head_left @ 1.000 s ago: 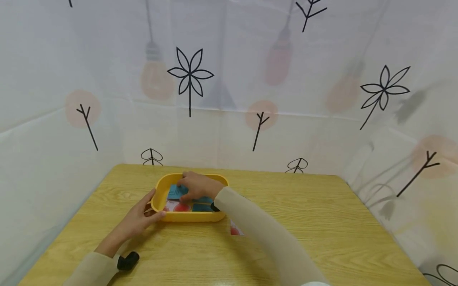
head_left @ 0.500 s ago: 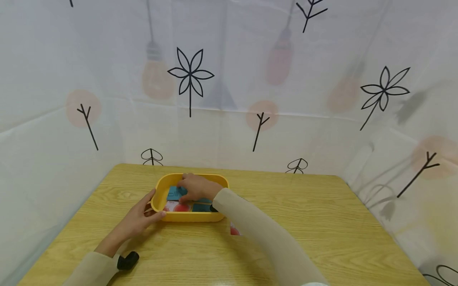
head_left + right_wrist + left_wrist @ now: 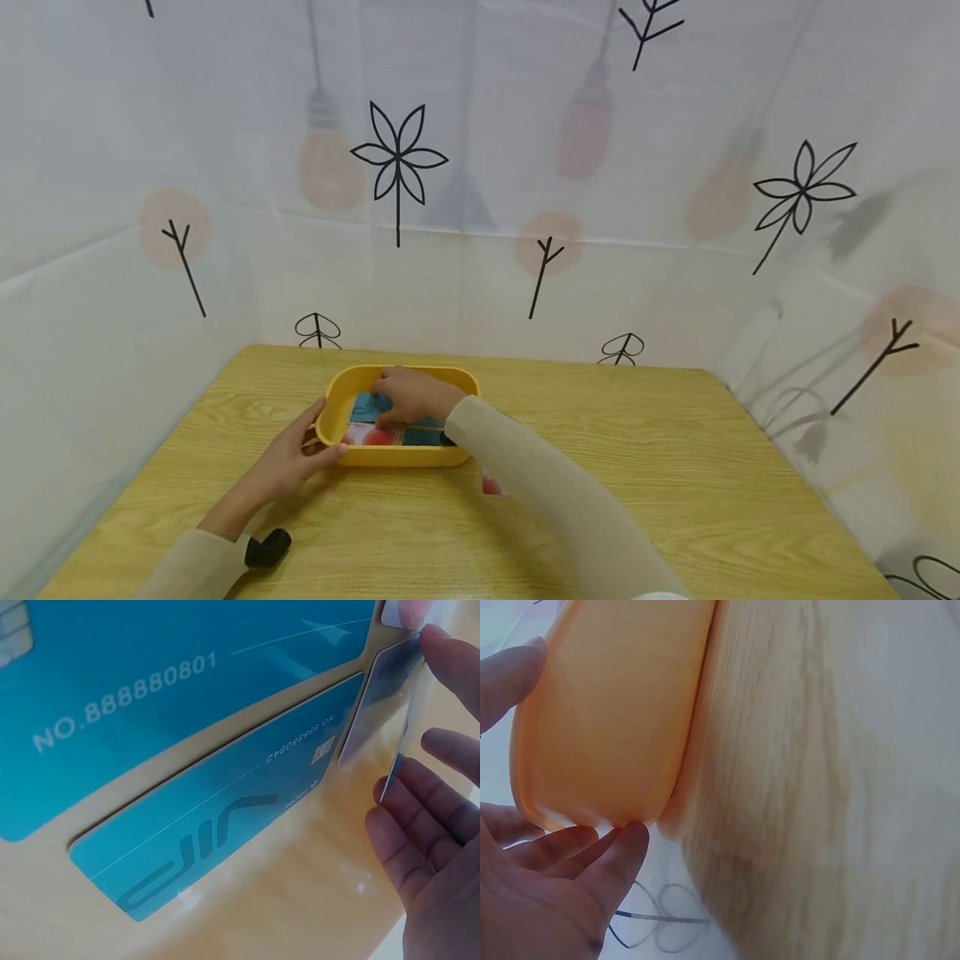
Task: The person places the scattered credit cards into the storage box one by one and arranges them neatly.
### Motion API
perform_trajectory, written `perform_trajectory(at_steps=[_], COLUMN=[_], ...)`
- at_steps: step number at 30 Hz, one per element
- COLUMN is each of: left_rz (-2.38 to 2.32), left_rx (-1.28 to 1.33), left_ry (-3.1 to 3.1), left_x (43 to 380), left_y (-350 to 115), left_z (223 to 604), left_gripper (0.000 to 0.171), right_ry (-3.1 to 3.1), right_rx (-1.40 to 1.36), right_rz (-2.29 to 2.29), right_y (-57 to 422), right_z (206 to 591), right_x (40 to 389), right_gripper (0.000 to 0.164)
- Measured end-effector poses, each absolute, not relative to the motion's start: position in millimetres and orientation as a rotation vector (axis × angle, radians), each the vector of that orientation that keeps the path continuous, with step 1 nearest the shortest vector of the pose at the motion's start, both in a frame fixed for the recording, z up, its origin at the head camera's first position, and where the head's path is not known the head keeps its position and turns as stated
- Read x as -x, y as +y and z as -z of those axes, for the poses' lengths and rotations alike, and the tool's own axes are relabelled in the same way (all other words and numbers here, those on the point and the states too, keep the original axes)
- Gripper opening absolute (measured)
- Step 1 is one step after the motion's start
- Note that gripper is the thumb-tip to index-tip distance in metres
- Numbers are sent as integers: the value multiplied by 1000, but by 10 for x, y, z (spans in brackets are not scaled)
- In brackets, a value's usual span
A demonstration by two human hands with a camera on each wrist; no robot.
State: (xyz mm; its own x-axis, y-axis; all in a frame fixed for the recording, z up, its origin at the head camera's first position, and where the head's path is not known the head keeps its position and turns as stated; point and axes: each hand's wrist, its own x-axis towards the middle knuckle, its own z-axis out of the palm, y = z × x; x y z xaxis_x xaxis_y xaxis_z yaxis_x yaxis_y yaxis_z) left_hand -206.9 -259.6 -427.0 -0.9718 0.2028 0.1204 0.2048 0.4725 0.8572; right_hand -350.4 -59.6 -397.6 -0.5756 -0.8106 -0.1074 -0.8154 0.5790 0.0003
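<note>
A yellow tray stands towards the back of the table with several cards in it. My left hand grips its left end, thumb at the near rim and fingers against the outer wall. My right hand reaches inside, beside a blue VIP card. In the right wrist view, my right hand pinches a thin card, seen nearly edge-on, between thumb and fingers. A blue card lies beside it, with a larger-looking blue card nearer the camera. Red-and-white and dark teal cards lie along the near side.
Another red-and-white card lies on the wooden table, partly hidden by my right sleeve. A black wrist device sits at my left cuff. A patterned white curtain hangs behind the table.
The blue card beside my right fingers has shifted slightly towards me, and its lettering shows differently. Both hands and the tray stay almost where they were.
</note>
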Motion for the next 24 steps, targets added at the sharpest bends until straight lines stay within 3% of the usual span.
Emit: perform_trajectory(at_steps=[17,24], left_rz=[1536,1540], left_rx=[367,358], left_ry=[-2724,-2727], left_x=[2080,2082], left_y=[-2596,-2610], left_z=[4258,4292], left_gripper=[93,93], right_ry=[2697,2730], right_rx=[1413,1406], right_rz=[-99,-8], right_y=[-581,-562], right_z=[3938,3703], right_x=[3502,3471], right_gripper=[54,58])
